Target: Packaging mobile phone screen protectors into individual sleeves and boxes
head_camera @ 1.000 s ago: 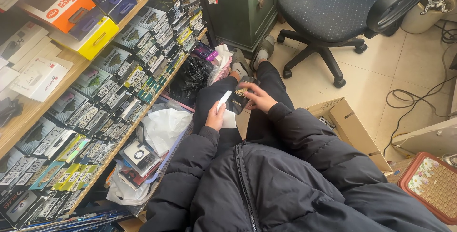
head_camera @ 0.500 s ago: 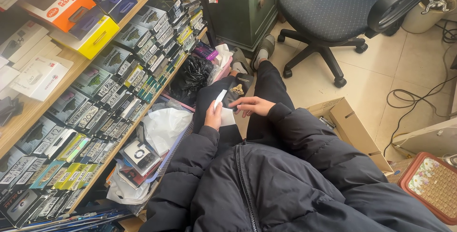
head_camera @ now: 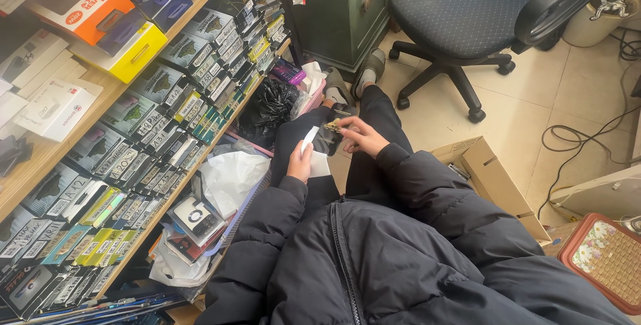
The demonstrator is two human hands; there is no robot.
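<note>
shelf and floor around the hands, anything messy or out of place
Yes. Under the shelf, a crumpled white plastic bag and a black bag lie loose among small boxes. An open cardboard box sits tilted beside the right leg. The left hand holds a white card; the right hand pinches a small part.

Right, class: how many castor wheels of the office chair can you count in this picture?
4 show: one by the green cabinet, one front-left, one front-centre, one on the right. A fifth may be hidden behind the chair.
</note>
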